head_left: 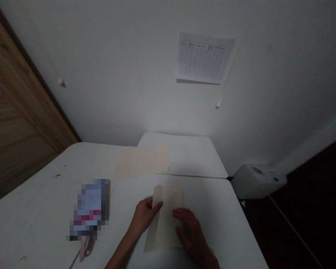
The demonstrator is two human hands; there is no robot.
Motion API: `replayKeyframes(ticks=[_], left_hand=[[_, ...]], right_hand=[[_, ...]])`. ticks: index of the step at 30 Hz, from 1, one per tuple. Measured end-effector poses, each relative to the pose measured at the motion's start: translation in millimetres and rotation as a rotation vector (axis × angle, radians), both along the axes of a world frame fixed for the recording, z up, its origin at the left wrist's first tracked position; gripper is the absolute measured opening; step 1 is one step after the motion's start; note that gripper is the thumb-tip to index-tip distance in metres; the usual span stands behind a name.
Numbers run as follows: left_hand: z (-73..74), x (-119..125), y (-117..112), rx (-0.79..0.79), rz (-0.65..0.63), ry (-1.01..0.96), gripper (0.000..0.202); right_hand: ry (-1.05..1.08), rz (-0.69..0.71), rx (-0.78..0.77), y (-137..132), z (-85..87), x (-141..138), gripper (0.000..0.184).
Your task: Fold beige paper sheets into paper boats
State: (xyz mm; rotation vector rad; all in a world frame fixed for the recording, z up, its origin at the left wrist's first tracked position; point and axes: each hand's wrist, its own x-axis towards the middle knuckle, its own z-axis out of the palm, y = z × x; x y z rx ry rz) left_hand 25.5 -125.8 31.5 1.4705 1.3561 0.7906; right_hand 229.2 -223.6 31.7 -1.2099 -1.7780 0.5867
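A cream sheet of paper (168, 220) lies on the white table (221, 209) in front of me, its left edge lifted and turned over. My left hand (143, 216) pinches that folded left edge between thumb and fingers. My right hand (190, 233) lies flat on the sheet's right half, fingers stretched out and pressing it down. A stack of similar cream sheets (142, 160) rests farther back on the table.
A blurred-out flat object (90, 209) lies to the left of my hands, with something pinkish (84, 248) under its near end. A wooden door (14, 119) stands left. A printed chart (203, 58) hangs on the wall. A white container (257, 181) sits on the dark floor, right.
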Motion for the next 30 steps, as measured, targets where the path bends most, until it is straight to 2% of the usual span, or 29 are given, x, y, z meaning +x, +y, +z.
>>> replayKeyframes(ticks=[6, 12, 15, 18, 22, 24, 26, 30], left_hand=[[12.6, -0.4, -1.6, -0.195, 0.011, -0.141, 0.047], [5.7, 0.1, -1.3, -0.158, 0.090, -0.089, 0.036], [4.0, 0.1, -3.2, -0.159, 0.096, -0.106, 0.034], [3.5, 0.5, -6.7, -0.178, 0.072, -0.165, 0.035], [2.5, 3.5, -12.9, -0.194, 0.057, -0.213, 0.039], [2.5, 6.5, -16.4, -0.203, 0.032, -0.246, 0.041], [2.8, 9.9, -19.7, -0.211, 0.001, -0.281, 0.041], [2.1, 14.6, -23.5, -0.217, -0.033, -0.342, 0.039]], right_hand=[[0.098, 0.014, -0.065, -0.2, 8.7, -0.8, 0.031], [0.125, 0.004, -0.093, -3.4, 7.0, -2.2, 0.031], [0.167, -0.054, -0.082, -1.2, 2.8, -3.6, 0.029], [0.262, -0.191, -0.092, 8.8, -4.3, -3.3, 0.028], [0.537, -0.377, -0.323, 28.8, -11.9, -0.2, 0.051], [0.670, -0.348, -0.394, 37.7, -11.9, 0.9, 0.060], [0.790, -0.251, -0.505, 44.3, -9.6, 0.8, 0.067], [0.856, -0.183, -0.633, 51.1, -3.3, -1.2, 0.063]])
